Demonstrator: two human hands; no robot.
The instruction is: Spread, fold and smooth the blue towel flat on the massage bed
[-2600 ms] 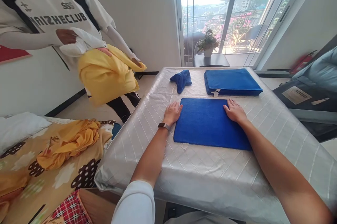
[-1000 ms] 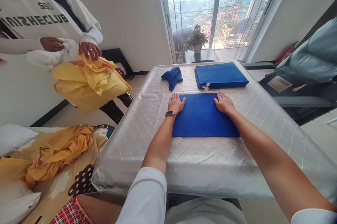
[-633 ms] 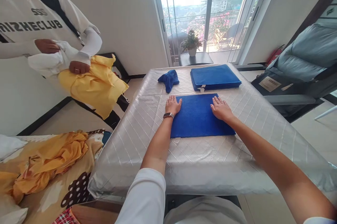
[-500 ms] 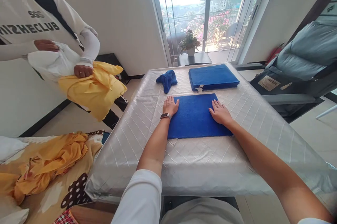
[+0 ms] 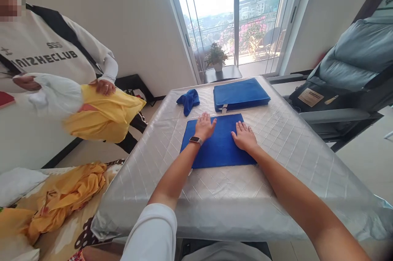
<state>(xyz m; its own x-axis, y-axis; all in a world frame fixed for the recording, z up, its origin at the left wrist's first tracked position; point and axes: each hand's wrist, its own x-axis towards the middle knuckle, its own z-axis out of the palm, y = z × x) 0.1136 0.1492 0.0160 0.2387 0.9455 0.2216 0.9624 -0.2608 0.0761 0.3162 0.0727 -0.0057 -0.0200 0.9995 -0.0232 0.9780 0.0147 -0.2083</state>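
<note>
A blue towel (image 5: 219, 154) lies flat as a rectangle on the silver-covered table (image 5: 159, 158). My left hand (image 5: 205, 128) rests open on its far left part, fingers stretched forward, a watch (image 5: 195, 140) on the wrist. Near the towel's right edge, my right hand (image 5: 244, 135) also presses flat with its fingers extended. Just beyond them is a stack of folded blue towels (image 5: 241, 92) with a white tag (image 5: 224, 108) at its near corner. A crumpled blue cloth (image 5: 188, 101) sits to the left of the stack.
At the left, another person (image 5: 61, 56) holds yellow fabric (image 5: 107, 113) and a white bag (image 5: 58, 93). A bed with orange cloth (image 5: 70, 191) is below them. A grey armchair (image 5: 344, 60) flanks the table's right side. A potted plant (image 5: 217, 58) stands on a chair by the window.
My left hand has slid inward from the towel's left edge toward its middle. My right hand stays near the right edge. The view has shifted, and the other person's hands have moved with the fabric.
</note>
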